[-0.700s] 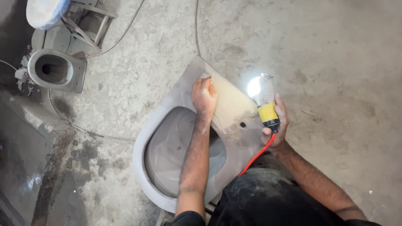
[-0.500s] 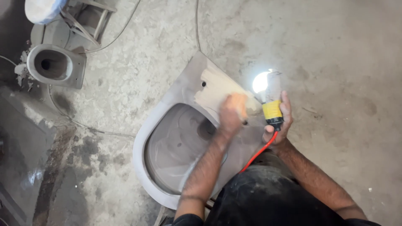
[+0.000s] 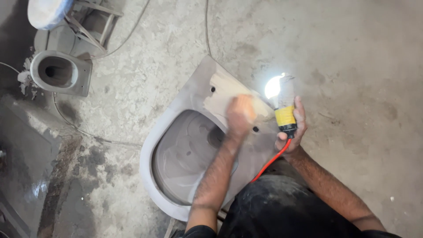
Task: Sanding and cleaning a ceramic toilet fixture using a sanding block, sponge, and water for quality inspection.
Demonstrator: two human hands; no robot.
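Your left hand (image 3: 240, 112), blurred, presses flat on the basin (image 3: 176, 150) lying on the floor, perhaps over a pad. Your right hand (image 3: 293, 128) fingers grip the lit lamp (image 3: 282, 103). The rear deck shows a paler rubbed patch; the rest remains grey.

Rough grey concrete floor (image 3: 352, 53), dusty & pitted, w/ pale patches. At 9–7 o'clock it turns dark & wet-looking (image 3: 26, 176), w/ a glossy sheen. At 10 o'clock a second grey unfired toilet piece (image 3: 59, 72), hole facing up; at 11 a metal frame (image 3: 90, 22) w/ a pale blue-white bundle (image 3: 46, 11) beside it. Thin cables (image 3: 206, 26) trail across floor at 12 & 9.
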